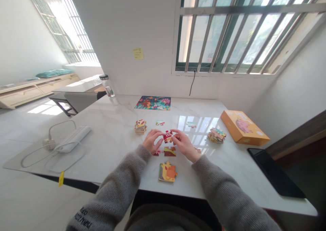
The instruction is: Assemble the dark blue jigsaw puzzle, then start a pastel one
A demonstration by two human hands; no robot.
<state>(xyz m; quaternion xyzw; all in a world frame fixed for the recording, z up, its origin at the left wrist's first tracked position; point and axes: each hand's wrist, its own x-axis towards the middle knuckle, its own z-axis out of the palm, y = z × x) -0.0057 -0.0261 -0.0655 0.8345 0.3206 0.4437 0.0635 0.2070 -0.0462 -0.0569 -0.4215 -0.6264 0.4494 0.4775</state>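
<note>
Both my hands pinch a red puzzle piece (167, 136) with a white crossed pattern. My left hand (153, 141) grips its left edge between thumb and forefinger, and my right hand (183, 143) has the right edge. Just below lies a brown and green puzzle piece (169, 151) on the table. A pink piece (157, 152) shows partly beneath my left hand. Closer to me is a small stack of yellow and orange pieces (167, 172). Beyond my hands, single pieces lie at the left (160, 123) and right (191, 124).
Stacks of puzzle pieces stand left (140, 126) and right (216, 135). An orange box (243, 127) and a black tablet-like slab (275, 172) lie at the right. A colourful picture sheet (153, 103) and a bottle (107, 85) are farther back. A white power strip (73, 139) with cable sits left.
</note>
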